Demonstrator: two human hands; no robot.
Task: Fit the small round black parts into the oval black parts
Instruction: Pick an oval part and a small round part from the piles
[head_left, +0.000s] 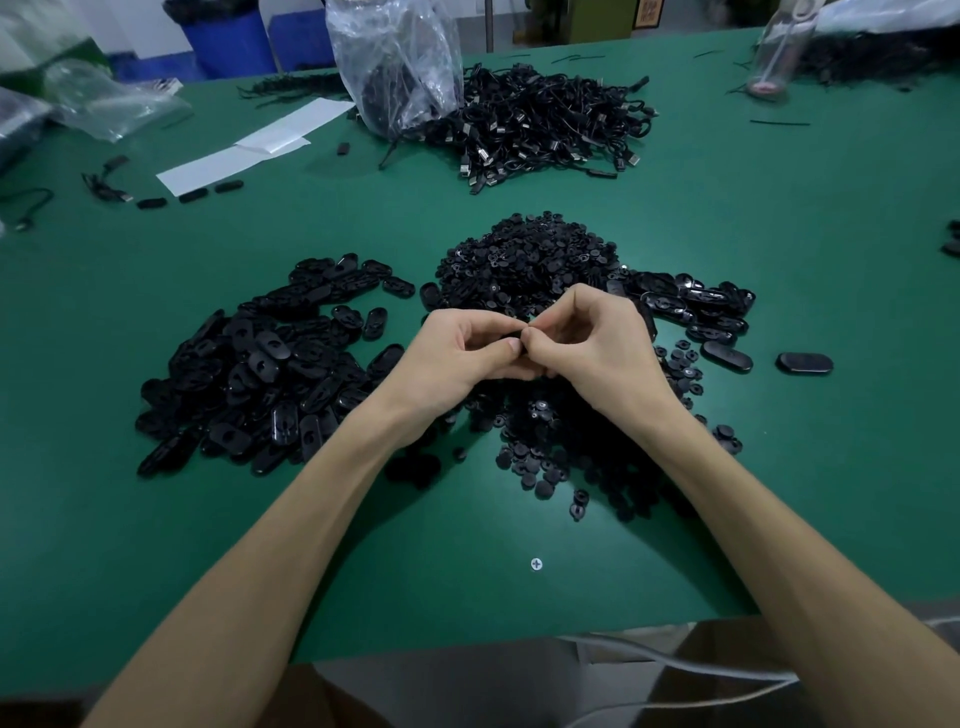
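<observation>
left hand and right hand pinch one black part (mostly hidden), likely press-fitting; round parts, oval parts piled close for reach

I can read no writing from here. The one thing that carries any marks is a small dark sign far back in the room. It shows orange marks, but they are too small and blurred for me to make out.
</observation>
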